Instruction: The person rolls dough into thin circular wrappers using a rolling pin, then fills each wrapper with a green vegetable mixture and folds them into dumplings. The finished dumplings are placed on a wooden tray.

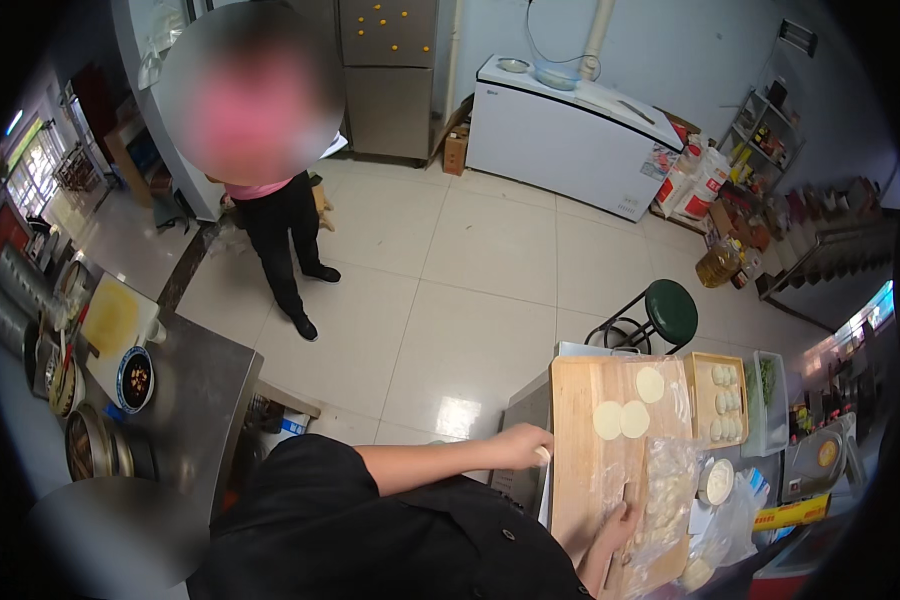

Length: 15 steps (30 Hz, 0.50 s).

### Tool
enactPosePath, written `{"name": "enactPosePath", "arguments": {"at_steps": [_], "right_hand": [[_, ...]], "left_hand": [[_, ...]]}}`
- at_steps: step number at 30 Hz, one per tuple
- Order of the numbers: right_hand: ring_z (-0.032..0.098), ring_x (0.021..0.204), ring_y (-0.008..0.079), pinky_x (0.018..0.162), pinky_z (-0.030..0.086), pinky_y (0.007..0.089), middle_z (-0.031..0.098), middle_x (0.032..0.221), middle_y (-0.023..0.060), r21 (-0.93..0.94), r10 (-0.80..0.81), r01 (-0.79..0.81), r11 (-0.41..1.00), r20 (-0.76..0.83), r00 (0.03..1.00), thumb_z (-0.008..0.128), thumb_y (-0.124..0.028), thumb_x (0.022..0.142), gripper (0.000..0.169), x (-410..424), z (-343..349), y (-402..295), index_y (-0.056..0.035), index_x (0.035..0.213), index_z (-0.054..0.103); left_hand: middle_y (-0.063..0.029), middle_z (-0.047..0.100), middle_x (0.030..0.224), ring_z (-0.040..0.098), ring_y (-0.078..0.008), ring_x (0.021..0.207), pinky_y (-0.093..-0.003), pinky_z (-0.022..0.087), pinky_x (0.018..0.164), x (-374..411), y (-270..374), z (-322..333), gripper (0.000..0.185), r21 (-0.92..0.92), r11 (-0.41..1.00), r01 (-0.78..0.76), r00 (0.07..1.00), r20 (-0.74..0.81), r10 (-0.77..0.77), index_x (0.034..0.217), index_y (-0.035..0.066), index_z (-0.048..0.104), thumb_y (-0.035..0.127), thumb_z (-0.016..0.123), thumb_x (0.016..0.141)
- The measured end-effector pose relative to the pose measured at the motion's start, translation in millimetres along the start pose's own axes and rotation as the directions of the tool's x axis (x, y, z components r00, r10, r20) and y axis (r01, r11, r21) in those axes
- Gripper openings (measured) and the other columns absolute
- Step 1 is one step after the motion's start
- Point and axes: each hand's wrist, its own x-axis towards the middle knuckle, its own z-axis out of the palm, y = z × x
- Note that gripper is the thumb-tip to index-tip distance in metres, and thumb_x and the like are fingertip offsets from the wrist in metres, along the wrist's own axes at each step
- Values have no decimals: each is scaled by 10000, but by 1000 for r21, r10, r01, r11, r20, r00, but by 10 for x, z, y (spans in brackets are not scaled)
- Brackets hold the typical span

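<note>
At the left edge of the wooden board (pixel 574 480), my left hand (pixel 521 447) is curled, with a small pale thing at its fingertips that is too unclear to name. My right hand (pixel 613 529) lies low on the board, its fingers around a slim brown wooden stick (pixel 629 493), possibly a rolling pin, partly hidden by the hand. Three flat round dough wrappers (pixel 650 385) lie on the far part of the board, two of them touching. Clear plastic film (pixel 661 461) covers pale dough pieces (pixel 667 491) beside my right hand.
Right of the board are a wooden tray (pixel 709 442) of dumplings, a clear bin (pixel 780 420) with greens and a bowl of white powder (pixel 716 481). A green stool (pixel 671 304) stands beyond. Leftward is a steel table (pixel 202 360); a person (pixel 270 232) stands on the tiled floor.
</note>
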Motion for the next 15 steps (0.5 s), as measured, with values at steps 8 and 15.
{"name": "enactPosePath", "arguments": {"at_steps": [8,15], "right_hand": [[554,1083,471,986,421,513,614,1126,301,-615,-156,52,787,-116,981,579,-33,800,388,-221,-439,1064,70,1173,606],[551,1051,384,978,431,477,604,1105,200,-626,-215,72,776,-157,964,639,-51,810,387,-389,-198,857,-21,1193,595]], "left_hand": [[-86,687,886,680,-168,733,-319,575,657,-36,-608,-30,308,-293,936,196,978,-13,-209,1074,48,697,-53,670,785],[-62,678,903,657,-139,786,-290,576,705,55,-892,-80,192,-378,894,242,970,69,-233,1057,-16,645,-36,658,866]]}}
